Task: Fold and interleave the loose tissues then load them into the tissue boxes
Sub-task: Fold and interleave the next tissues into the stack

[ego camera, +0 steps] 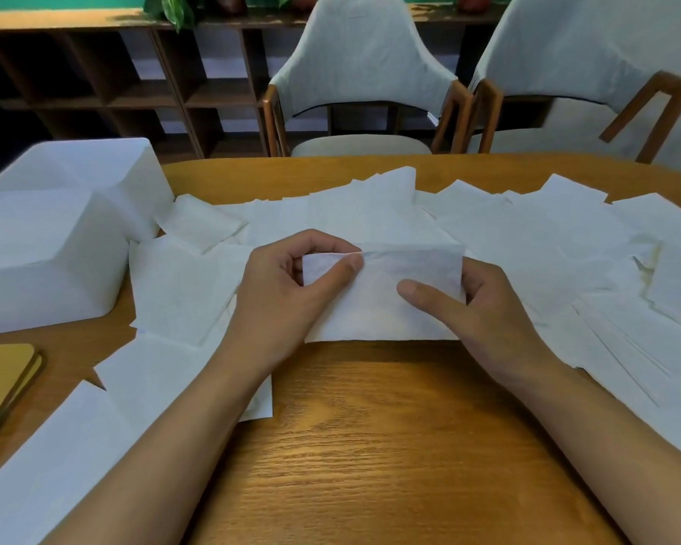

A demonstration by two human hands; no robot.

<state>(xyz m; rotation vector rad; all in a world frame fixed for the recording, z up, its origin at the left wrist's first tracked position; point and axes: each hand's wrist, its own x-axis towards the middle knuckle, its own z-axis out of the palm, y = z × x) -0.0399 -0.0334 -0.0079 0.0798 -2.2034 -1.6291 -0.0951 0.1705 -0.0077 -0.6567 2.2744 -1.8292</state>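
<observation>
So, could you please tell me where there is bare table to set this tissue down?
Bare wood lies between the forearms, below the held tissue, plus a thin strip along the far edge of the table. Loose tissues crowd the rest; tissue boxes fill the left.

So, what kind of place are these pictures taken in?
Probably a dining or meeting room; I cannot tell which. A wooden table, two fabric-covered armchairs across it, and open wooden shelving with a plant on top suggest that.

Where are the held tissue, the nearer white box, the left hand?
held tissue (370, 314): head view, lower flat part.
nearer white box (44, 277): head view, side wall.
left hand (286, 291): head view, its back.
</observation>
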